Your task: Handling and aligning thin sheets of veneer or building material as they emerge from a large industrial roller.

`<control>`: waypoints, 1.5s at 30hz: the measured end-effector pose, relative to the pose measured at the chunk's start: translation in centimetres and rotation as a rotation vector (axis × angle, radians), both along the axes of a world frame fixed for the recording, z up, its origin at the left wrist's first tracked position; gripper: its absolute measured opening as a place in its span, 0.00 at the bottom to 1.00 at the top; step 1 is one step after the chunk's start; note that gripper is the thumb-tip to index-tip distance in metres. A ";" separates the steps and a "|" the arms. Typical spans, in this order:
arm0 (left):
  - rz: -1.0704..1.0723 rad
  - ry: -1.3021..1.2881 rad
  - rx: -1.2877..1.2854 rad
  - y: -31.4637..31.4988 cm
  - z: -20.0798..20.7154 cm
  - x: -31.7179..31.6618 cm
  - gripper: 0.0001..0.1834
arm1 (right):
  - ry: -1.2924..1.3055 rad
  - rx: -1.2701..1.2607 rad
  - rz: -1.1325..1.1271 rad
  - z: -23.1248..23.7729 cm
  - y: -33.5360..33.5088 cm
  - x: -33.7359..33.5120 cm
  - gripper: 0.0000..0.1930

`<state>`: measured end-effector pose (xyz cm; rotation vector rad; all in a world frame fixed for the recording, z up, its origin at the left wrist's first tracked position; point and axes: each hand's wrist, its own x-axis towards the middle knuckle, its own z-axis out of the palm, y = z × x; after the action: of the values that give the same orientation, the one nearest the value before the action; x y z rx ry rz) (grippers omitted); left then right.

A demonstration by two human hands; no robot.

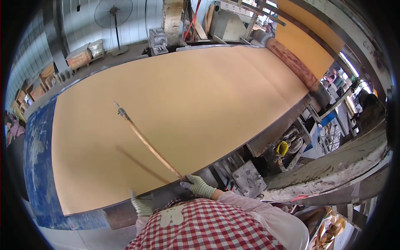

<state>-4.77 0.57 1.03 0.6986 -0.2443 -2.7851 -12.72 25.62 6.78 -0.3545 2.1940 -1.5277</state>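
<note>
My right hand (201, 186), in a green-and-white striped glove with grey fingertips, is closed round the lower end of a long wooden stick (152, 148). The stick slants up to the left over a broad tan sheet (179, 100), and a metal fitting with a thin point (121, 111) is fixed to its far end. Its shadow falls on the sheet, apart from the stick. My left hand (142, 205), gloved alike, is by the sheet's near edge with a finger stretched up. It appears to hold nothing; part of it is blurred.
The sheet lies on a worn blue table (37, 141). A reddish-brown roller (291, 62) crosses its right end, with an orange-tan sheet (308, 46) hanging behind. Machine parts (248, 179) and a curved metal guard (329, 175) stand to the right. A fan (114, 14) stands at the back left.
</note>
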 end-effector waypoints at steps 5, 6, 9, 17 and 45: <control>-0.468 -0.090 0.111 7.1 1.8 -2.0 0.22 | -0.025 -0.083 -0.022 0.7 -0.2 0.7 0.15; -0.464 -0.091 0.116 7.1 1.9 -2.1 0.22 | -0.025 -0.034 -0.021 1.4 -0.1 0.6 0.15; -0.512 -0.161 -0.025 5.2 1.2 -1.7 0.21 | -0.065 -0.001 -0.043 2.0 0.4 0.7 0.15; -0.027 -0.449 -0.541 -0.7 2.1 1.1 0.23 | 0.036 -0.021 -0.218 3.2 3.7 -0.5 0.12; -0.104 -0.618 -0.199 2.6 6.0 -2.7 0.29 | 0.298 0.717 -0.457 4.1 10.8 -36.8 0.14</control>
<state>-7.43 3.16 7.04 1.5071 -0.6751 -2.5023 -49.51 36.43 10.85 0.1773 3.0219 -0.7912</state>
